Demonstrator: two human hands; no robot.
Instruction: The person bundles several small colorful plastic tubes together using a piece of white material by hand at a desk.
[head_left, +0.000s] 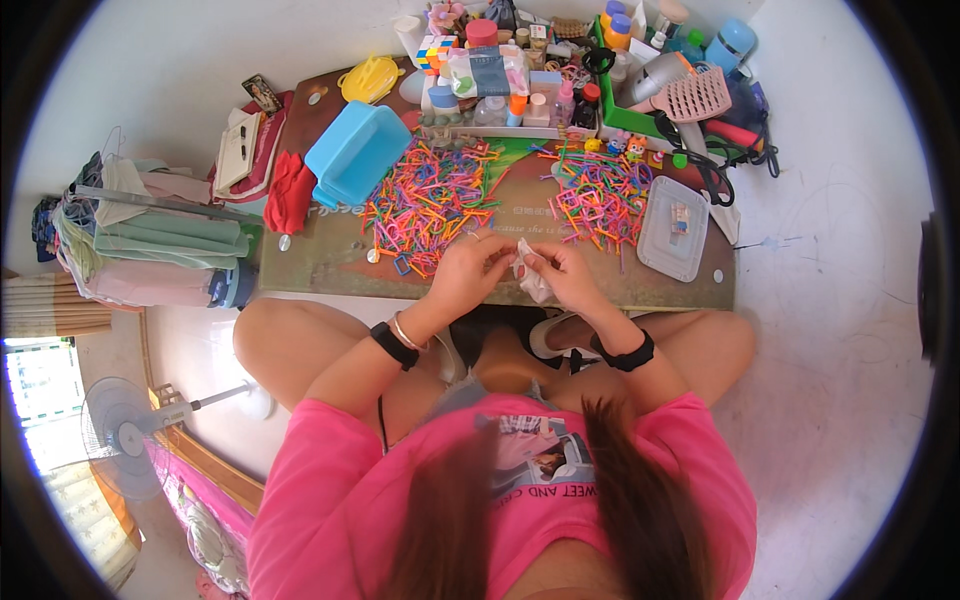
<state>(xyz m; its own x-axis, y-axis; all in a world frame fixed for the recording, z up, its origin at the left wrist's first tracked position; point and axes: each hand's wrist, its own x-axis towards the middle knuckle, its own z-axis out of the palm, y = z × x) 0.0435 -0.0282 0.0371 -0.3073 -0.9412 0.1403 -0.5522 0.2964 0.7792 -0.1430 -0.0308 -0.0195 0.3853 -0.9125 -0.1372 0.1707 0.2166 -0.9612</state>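
A crumpled white tissue (534, 282) is between my two hands, just above the table's near edge. My right hand (568, 276) grips it from the right, thumb and fingers closed on it. From the left, my left hand (474, 262) pinches at the tissue's upper left edge; anything small inside the folds is hidden. Beyond my left hand spreads a large pile of colourful plastic building sticks (435, 202). Past my right hand lies a smaller pile of similar sticks (604, 196), with some square and curved pieces among them.
On the table (330, 266), a blue plastic bin (360, 154) stands beside red cloth (287, 193). A translucent lid (673, 244) lies at right. Behind are a white organizer (510, 132) of bottles, a green basket (637, 120), a pink hairbrush (694, 94) and small figurines (616, 142).
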